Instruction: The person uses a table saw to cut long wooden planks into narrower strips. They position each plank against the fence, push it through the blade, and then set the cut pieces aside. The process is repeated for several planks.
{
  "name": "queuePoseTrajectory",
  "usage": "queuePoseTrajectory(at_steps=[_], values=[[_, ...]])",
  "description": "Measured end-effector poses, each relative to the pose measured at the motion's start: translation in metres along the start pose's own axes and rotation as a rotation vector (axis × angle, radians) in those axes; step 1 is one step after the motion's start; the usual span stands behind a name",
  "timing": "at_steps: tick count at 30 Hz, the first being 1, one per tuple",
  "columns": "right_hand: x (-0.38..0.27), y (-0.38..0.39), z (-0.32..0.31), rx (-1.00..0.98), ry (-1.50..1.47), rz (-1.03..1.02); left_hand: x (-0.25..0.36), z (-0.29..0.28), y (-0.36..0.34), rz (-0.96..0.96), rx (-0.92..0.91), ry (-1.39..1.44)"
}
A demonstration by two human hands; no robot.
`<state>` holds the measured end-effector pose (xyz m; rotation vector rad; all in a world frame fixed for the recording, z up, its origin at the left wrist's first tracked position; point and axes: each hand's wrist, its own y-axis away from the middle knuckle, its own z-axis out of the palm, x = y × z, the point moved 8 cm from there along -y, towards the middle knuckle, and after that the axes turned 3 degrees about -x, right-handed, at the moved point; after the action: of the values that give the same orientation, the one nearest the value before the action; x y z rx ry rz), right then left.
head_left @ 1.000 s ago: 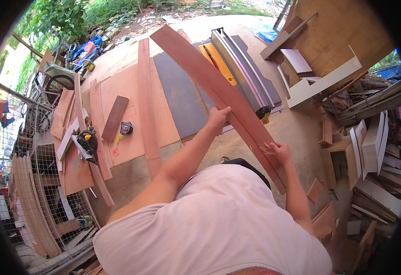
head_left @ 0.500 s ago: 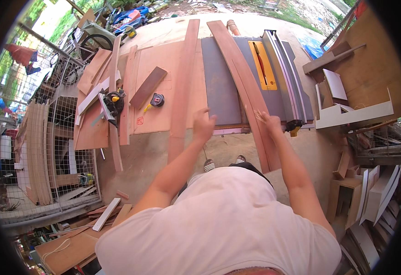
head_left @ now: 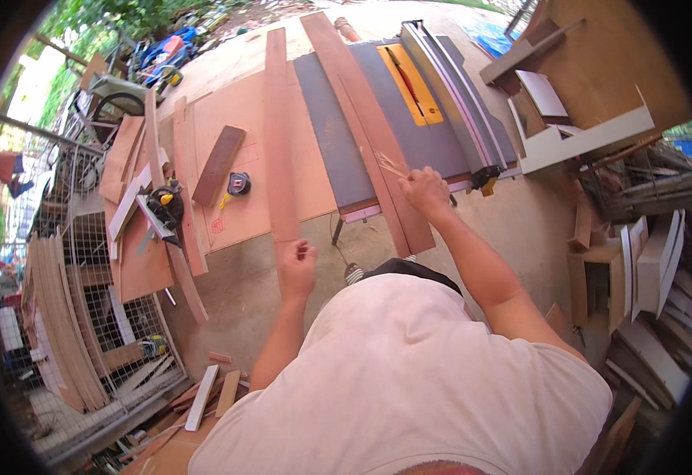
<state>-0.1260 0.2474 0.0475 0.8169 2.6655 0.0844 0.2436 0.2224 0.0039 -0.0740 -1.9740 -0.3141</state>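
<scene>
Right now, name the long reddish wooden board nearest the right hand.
The long reddish board on the grey saw table; the next such board lies left, on pinkish plywood.

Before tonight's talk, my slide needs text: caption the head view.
Left hand near one reddish board, right hand by another board across a saw table.

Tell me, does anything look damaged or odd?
The board on the saw table has a dark lengthwise line, perhaps a crack or cut; pale splinters by the right hand look ragged against smooth wood.
</scene>
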Motion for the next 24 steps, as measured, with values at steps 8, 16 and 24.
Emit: queuePoseTrajectory(at_steps=[8,16,24], values=[[0.163,0.088,0.06,-0.138,-0.253,0.208,-0.029,0.156,0.007,-0.294,-0.73,-0.005],[0.383,0.293,0.133,-0.48,-0.218,0.81,-0.032,0.236,0.025,-0.663,-0.814,0.345],[0.448,0.317,0.152,-0.618,-0.287,0.885,-0.029,0.261,0.033,-0.656,-0.49,0.476]])
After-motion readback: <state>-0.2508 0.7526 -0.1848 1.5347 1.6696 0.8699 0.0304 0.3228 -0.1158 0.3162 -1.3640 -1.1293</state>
